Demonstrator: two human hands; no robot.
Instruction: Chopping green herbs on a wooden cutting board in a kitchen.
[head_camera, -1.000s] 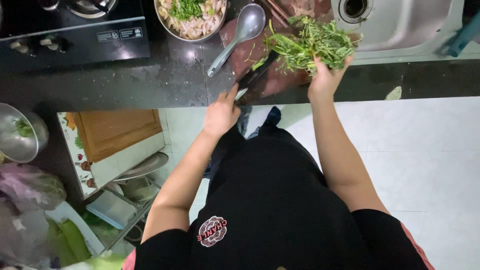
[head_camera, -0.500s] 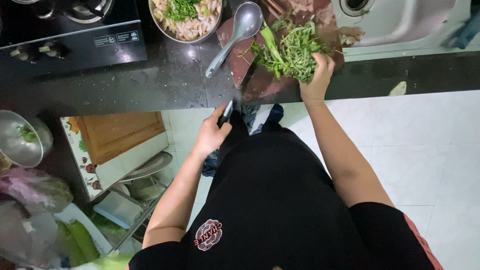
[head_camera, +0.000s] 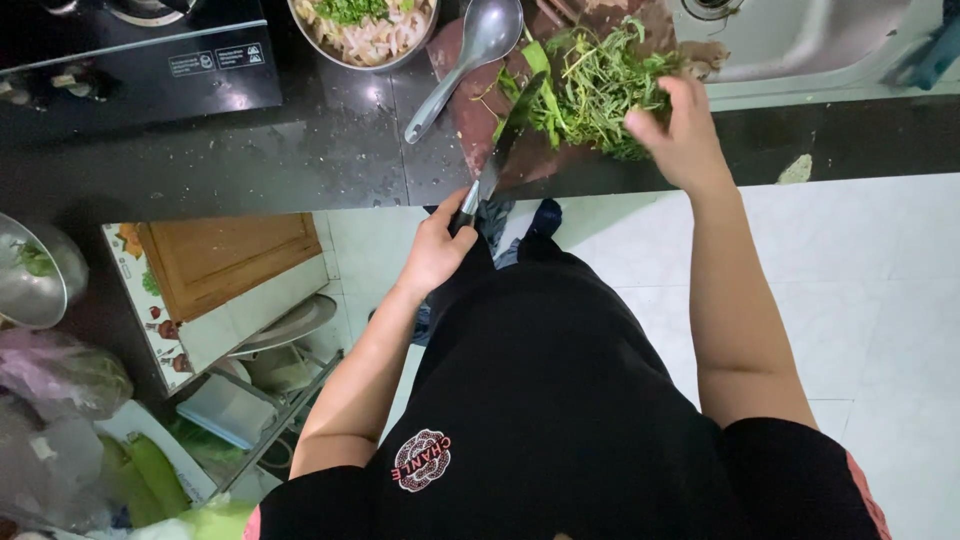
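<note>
My left hand (head_camera: 438, 248) grips the handle of a dark-bladed knife (head_camera: 507, 133), at the near edge of the counter. The blade slants up across a reddish-brown cutting board (head_camera: 468, 112) and its tip reaches a pile of leafy green herbs (head_camera: 596, 82). My right hand (head_camera: 682, 132) rests on the right side of the greens, fingers curled over the stems. A metal ladle (head_camera: 468, 58) lies on the board's left part, bowl up, just left of the greens.
A steel bowl of pale food topped with greens (head_camera: 365, 28) stands behind the ladle. A black stove (head_camera: 130, 60) is far left and a steel sink (head_camera: 800, 40) far right. The dark counter (head_camera: 300, 150) looks wet. Shelves with a bowl and bagged vegetables (head_camera: 60, 380) sit below left.
My left hand dipped toward my body, then rose again, and the knife blade now lies against the greens. My right hand shifted to the pile's right edge.
</note>
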